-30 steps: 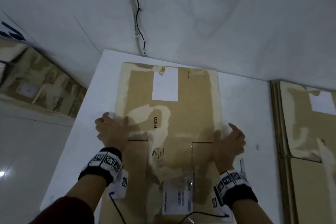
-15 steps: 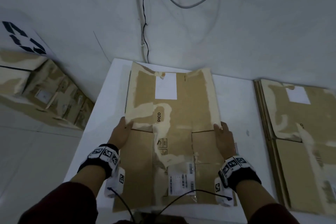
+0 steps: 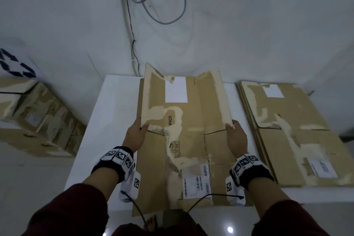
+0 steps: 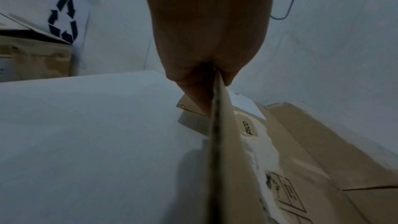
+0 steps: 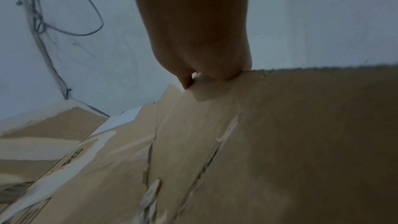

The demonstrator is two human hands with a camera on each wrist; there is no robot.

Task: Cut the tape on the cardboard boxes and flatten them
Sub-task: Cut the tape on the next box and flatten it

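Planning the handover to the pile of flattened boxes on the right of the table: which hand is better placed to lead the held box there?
Probably the right hand: it grips the flattened box's right edge, nearest the stack. The left hand holds the far edge and would follow.

Before you, a white bench (image 3: 115, 117) stands against a pale, scuffed wall (image 3: 249, 25). Grey and black cables (image 3: 132, 30) hang down the wall, looping above the bench. To your left, a recycling sign (image 3: 15, 65) is fixed low on the wall. The floor (image 3: 28, 188) is pale and glossy, with a light reflected near your feet.
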